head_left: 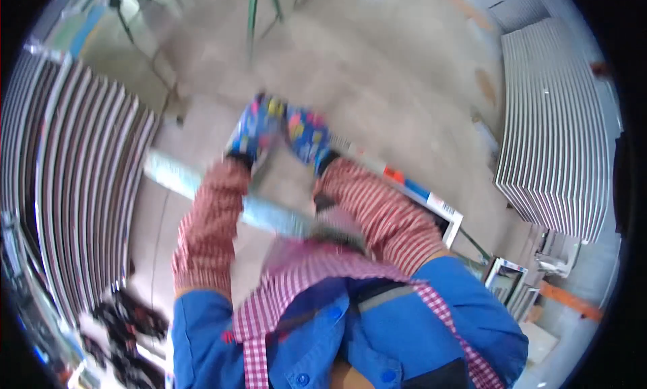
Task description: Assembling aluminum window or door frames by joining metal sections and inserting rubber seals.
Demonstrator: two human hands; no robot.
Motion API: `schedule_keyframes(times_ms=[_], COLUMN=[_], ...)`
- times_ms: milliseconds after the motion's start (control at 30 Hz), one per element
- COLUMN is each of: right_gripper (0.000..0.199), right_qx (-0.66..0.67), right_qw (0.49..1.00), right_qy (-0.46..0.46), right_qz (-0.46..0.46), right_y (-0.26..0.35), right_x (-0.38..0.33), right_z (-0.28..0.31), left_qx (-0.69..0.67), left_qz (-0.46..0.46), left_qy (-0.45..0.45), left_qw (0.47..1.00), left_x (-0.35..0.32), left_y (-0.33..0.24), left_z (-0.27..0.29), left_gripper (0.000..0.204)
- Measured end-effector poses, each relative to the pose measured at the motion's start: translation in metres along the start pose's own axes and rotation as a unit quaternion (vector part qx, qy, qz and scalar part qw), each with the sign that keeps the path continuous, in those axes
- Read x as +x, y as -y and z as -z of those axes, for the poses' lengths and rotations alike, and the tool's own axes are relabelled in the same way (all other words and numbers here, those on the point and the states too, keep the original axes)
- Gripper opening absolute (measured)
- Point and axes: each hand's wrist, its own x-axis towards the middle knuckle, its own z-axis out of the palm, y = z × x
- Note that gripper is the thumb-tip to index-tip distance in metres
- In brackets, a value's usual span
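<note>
Head view, left of two head-worn fisheye cameras, facing down from above the wearer: checked apron nearest, left hand and right hand farther, floor beyond, left stack and right stack flanking the wide field.

Open floor ahead between left stack, right stack.

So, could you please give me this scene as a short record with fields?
Left hand: blue floral-gloved, extended forward, grip unclear
Right hand: likewise gloved, close to the left, grip unclear
Sleeve covers: red-and-white striped
Apron: checked, pink and white
Left panel stack: pale-edged, closely spaced
Right panel stack: likewise pale-edged
</note>
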Motion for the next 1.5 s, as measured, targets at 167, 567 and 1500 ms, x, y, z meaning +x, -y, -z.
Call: schedule_keyframes(times_ms=[167,567,1500], right_gripper=[0.023,0.019,0.027], right_qx=[-0.200,-0.006,-0.017], right_qw=[0.956,0.998,0.992], right_qy=[-0.175,0.010,0.057], right_qz=[0.124,0.059,0.108], right_y=[0.012,0.013,0.016], right_x=[-0.026,0.004,0.035], right_z=[-0.041,-0.012,-0.019], left_qx=[0.043,0.056,-0.091], left_qz=[0.076,0.027,0.408], left_qy=[-0.030,0.036,-0.144], left_qw=[0.996,0.997,0.897], left_x=[-0.031,-0.020,-0.030], left_y=[0.020,0.025,-0.029], left_z=[-0.061,-0.042,-0.016], left_gripper=[0.006,0.024,0.044])
